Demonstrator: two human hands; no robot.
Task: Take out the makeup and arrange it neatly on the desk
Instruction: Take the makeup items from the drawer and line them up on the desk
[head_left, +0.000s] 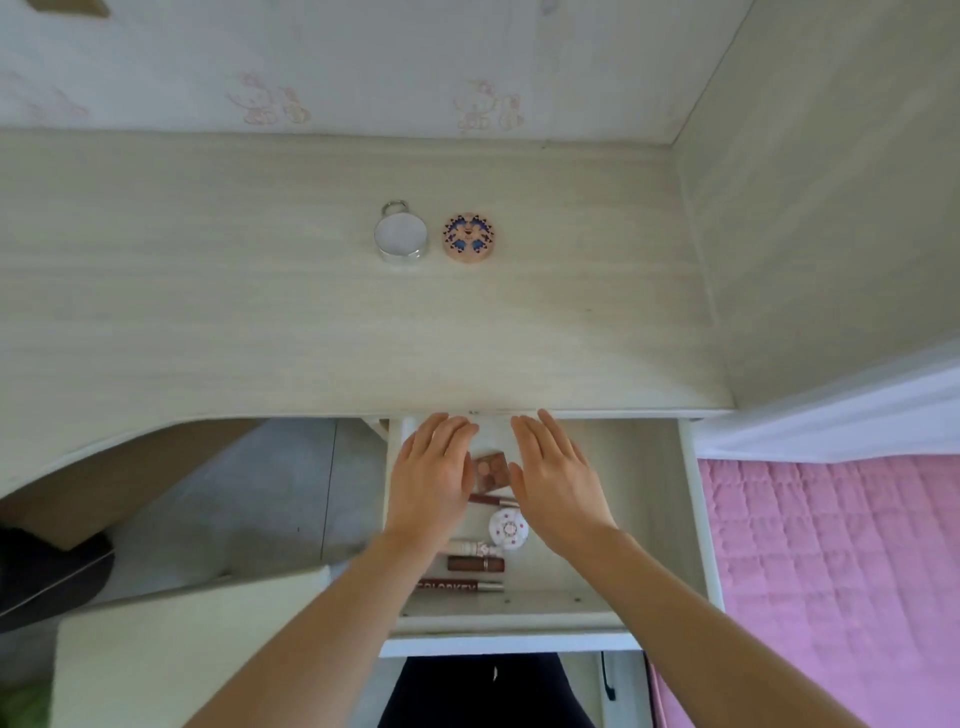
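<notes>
Both forearms reached forward over the pulled-out pale wooden drawer (644, 499). The left hand (434, 478) and right hand (556, 486) hovered palms down, fingers straight and together, holding nothing, fingertips near the desk's front edge. Between them lay a square brown eyeshadow palette (491, 470), partly hidden. Nearer in the drawer lay a thin dark-red lip tube (493, 500), a round white flowered compact (508, 529), a white tube (475, 547), a brown lip-gloss tube (476, 564) and a red lettered tube (460, 586). The drawer's right half was bare. Far on the light woodgrain desk (208, 312) sat a round silver tin (400, 238) just beside a round peach patterned compact (469, 239).
</notes>
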